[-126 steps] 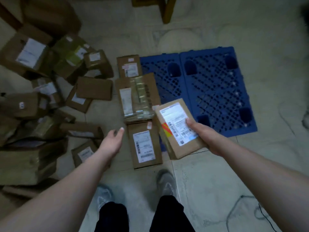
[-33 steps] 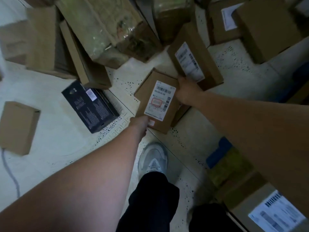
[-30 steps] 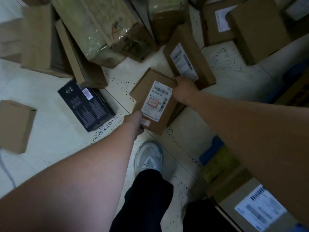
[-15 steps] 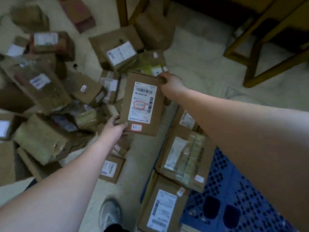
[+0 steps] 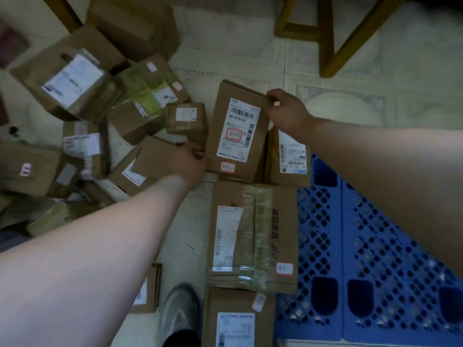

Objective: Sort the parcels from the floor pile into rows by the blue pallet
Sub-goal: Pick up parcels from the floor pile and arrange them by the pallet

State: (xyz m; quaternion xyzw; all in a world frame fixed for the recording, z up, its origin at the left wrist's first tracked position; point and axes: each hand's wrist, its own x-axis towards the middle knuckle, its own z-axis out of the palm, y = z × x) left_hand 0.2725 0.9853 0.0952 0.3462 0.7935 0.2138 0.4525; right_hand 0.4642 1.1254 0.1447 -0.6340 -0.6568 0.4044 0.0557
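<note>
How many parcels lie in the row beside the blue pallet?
3: a labelled parcel by the pallet's far corner, a large taped parcel mid-row, a third parcel nearest the feet. The held parcel may hide another.

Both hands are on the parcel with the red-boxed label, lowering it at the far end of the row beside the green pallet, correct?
Not quite: the pallet is blue, not green, as the head view shows. The rest holds: the left hand and right hand both hold the parcel with the red-boxed label at the row's far end.

A pale tiled floor (image 5: 225, 53) is being covered by a heap of cardboard parcels (image 5: 75, 78), a blue pallet (image 5: 363, 259) and 2 taped boxes (image 5: 253, 236).
</note>
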